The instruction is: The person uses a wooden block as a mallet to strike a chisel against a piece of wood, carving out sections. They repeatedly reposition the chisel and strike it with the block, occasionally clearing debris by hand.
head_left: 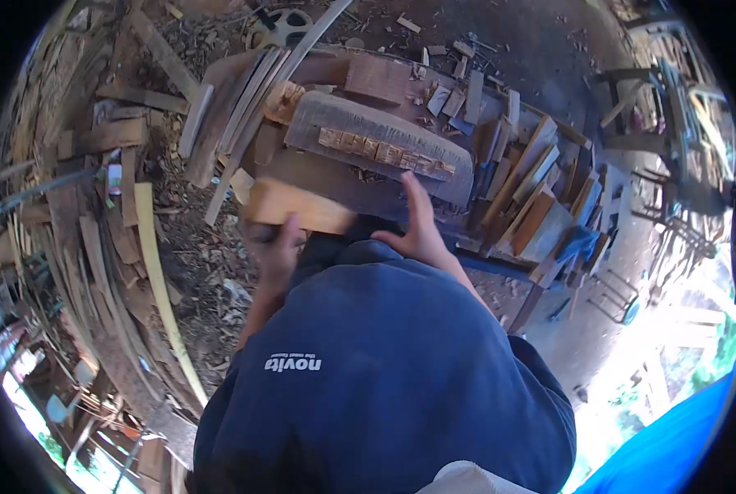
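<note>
My left hand (279, 251) grips the left end of a light-brown wooden block (306, 209), with the thumb along its near side. The block lies across my lap, and the far fingers are blurred. To the right, my right hand (423, 233) holds nothing; its fingers are stretched out and the thumb is apart, near the block's right end without touching it. Beyond both hands, a grey, rounded slab of wood (327, 115) rests on the bench, and on it lies a long, rough-carved strip of wood (384, 154).
Stacked wooden offcuts (540, 218) crowd the bench's right side. Long thin strips (248, 107) lean at its left, by a round wood piece (285, 102). A brown block (378, 78) sits at the back. Planks (162, 288) and chips cover the left floor.
</note>
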Demonstrator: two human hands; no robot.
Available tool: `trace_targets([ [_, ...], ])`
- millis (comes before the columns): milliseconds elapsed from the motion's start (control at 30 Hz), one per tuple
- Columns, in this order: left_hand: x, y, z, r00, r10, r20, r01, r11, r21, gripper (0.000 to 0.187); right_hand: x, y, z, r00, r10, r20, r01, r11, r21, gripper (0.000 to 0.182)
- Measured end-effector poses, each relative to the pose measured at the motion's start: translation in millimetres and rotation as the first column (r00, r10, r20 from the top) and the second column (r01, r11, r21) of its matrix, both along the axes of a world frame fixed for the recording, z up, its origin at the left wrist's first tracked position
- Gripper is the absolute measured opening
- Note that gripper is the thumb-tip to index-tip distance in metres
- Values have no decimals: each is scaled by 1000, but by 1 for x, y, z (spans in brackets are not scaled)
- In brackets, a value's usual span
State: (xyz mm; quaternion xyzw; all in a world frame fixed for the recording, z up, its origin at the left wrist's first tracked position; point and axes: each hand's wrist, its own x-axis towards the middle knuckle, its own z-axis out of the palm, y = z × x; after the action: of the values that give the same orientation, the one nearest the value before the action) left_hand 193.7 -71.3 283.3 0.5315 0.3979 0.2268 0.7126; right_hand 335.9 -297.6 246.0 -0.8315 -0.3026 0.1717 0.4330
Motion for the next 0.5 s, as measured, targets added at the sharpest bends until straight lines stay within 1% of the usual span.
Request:
trace_targets([
  [33, 25, -18, 4, 992, -116, 54, 112, 991, 75, 43, -6, 9, 14, 994, 58, -94, -53, 997, 57, 108],
  [67, 48, -32, 5, 966, -237, 102, 220, 964, 151, 43, -9, 16, 20, 993, 31, -116, -22, 997, 80, 99],
  [100, 61, -40, 2, 924, -366, 106, 339, 917, 208, 44, -12, 17, 20, 907, -14, -420, 101, 978, 184, 89],
  [133, 71, -44, -2, 868, -485, 111, 445, 857, 260, 46, -13, 15, 20, 734, -12, -679, 243, 938, 247, 78],
  [167, 80, -43, -1, 856, -505, 114, 467, 848, 251, 46, -14, 7, 17, 732, -37, -681, 267, 934, 237, 78],
  [200, 90, -41, 5, 811, -580, 78, 573, 814, 93, 48, -15, -8, 9, 790, -175, -587, 311, 940, 138, 68],
  [233, 100, -38, 5, 758, -650, 56, 652, 755, -66, 51, -15, -23, 0, 832, -297, -469, 359, 932, 46, 59],
  [267, 110, -29, -9, 751, -657, 63, 660, 748, -67, 51, -21, -39, -22, 801, -346, -489, 416, 908, 40, 57],
  [300, 119, -16, -34, 691, -688, -221, 722, 645, 249, 51, -22, -48, -4, 805, -414, -425, 465, 885, 19, 57],
  [333, 126, -4, -56, 639, -592, -491, 764, 412, 496, 51, -32, -64, -22, 767, -467, -439, 534, 844, 36, 58],
  [367, 131, 8, -73, 631, -599, -492, 769, 401, 498, 51, -41, -73, -22, 733, -543, -410, 586, 810, -25, 55],
  [400, 135, 19, -89, 570, -522, -634, 817, 277, 506, 49, -49, -81, -22, 695, -593, -407, 631, 774, -52, 52],
  [433, 140, 27, -97, 506, -420, -754, 858, 152, 491, 48, -58, -88, -19, 636, -645, -424, 668, 735, -116, 50],
  [467, 146, 32, -98, 502, -428, -751, 858, 143, 493, 48, -66, -93, -15, 574, -695, -434, 700, 691, -181, 48],
  [500, 152, 36, -99, 482, -396, -782, 872, 125, 474, 49, -74, -96, -15, 565, -705, -429, 710, 680, -183, 48],
])
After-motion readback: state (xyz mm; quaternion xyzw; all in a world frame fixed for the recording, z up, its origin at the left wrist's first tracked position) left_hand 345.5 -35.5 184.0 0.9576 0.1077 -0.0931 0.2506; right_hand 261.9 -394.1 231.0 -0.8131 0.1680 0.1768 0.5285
